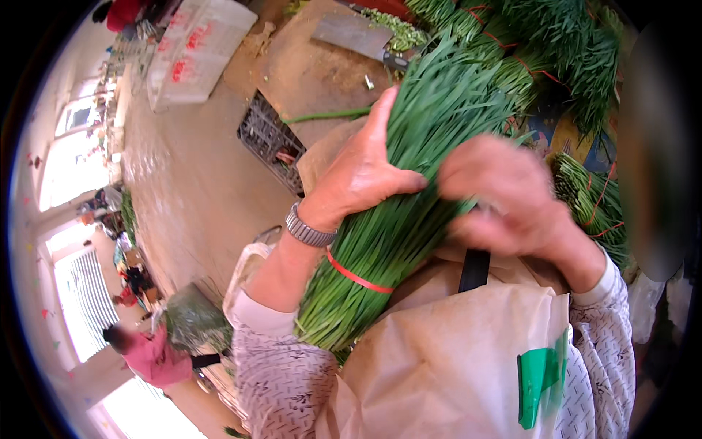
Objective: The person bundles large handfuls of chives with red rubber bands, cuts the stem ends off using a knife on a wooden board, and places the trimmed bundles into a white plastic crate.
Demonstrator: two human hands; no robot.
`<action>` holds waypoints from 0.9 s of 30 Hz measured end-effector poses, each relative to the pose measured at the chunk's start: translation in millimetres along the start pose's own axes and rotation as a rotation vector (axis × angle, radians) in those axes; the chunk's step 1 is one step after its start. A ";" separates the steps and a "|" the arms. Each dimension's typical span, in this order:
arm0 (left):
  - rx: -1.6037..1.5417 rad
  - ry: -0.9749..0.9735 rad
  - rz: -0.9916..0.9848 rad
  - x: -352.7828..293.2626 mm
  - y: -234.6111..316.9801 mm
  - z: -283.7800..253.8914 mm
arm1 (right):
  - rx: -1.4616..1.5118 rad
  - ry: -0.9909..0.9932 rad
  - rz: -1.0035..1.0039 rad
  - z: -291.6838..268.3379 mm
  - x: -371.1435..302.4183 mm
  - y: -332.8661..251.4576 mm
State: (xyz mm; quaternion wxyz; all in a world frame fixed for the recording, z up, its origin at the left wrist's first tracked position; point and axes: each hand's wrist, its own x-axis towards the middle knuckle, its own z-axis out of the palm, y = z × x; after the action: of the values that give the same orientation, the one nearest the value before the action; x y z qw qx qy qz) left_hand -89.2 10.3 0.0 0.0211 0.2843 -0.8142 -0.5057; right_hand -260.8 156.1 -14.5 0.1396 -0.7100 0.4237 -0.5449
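A thick bundle of garlic chives point(365, 241) lies slantwise across my lap, leaf tips up and away, cut ends toward me. One red band point(358, 273) circles its lower part. My left hand point(369, 164) grips the bundle's left side, thumb across the front; its other fingers are partly hidden. At the bundle's right edge, my right hand point(504, 194) is smeared by motion, so its fingers and anything in them cannot be made out.
Banded chive bundles point(526, 66) are heaped at the far right, with another bundle point(592, 197) nearer. A broad metal blade point(351, 35) lies on the board point(292, 69). A black crate point(269, 139) and white box point(201, 55) stand left. A person in pink point(157, 356) is farther off.
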 end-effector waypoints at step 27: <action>-0.578 0.457 0.056 -42.5 -9.9 -13.8 | -0.124 -0.271 0.486 39.7 6.7 -10.1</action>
State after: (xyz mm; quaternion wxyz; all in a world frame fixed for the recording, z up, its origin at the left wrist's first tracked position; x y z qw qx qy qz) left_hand -44.7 16.5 9.2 0.2957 0.3500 -0.6196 -0.6373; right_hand -220.6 146.7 -18.0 0.2777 -0.6610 0.5917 -0.3686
